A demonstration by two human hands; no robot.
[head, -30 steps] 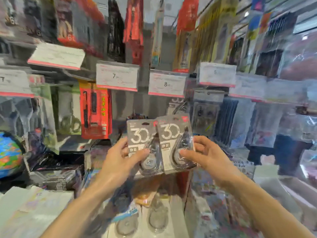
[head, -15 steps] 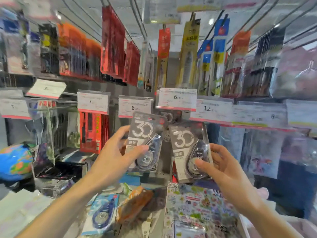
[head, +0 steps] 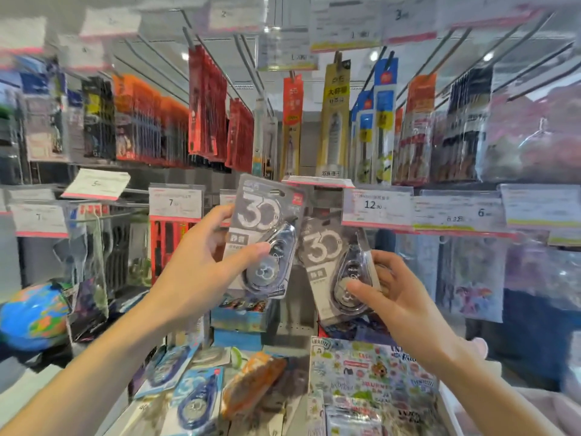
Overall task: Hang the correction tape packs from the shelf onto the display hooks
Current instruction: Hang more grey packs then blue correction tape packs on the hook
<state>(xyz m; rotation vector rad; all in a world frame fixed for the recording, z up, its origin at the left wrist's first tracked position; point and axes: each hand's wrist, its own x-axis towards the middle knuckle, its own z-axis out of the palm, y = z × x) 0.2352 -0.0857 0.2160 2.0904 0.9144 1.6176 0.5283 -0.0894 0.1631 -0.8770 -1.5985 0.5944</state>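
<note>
- Grey card-backed correction tape packs, two of them, are raised in front of the display in the head view, one per hand.
- Left hand [head: 201, 272] grips the left pack [head: 262, 237], thumb across its front, fingers behind; the pack tilts to the right, its hang slot at the top near a price tag [head: 175, 202].
- Right hand [head: 399, 303] pinches the right pack [head: 338, 269] low down over the blister, thumb on the front, fingers curled behind; its top edge sits just beneath a pink-edged shelf strip [head: 317, 182].
- Display hooks [head: 103, 217] run out from the back panel at left; the hook meant for these packs is not discernible, being hidden by packs and tags or blurred.
- More correction tape packs [head: 196, 401] lie on the shelf below, beside a sticker pad [head: 374, 376].
- Risk, judged: with both hands loaded, neither is free to steady a hook or lift a tag, so a slot may miss the hook tip.
- Risk, judged: the low pinch on the right pack gives poor control of its top, and it may swing or slip.
- Risk, judged: crowded tags may snag a rising pack.
</note>
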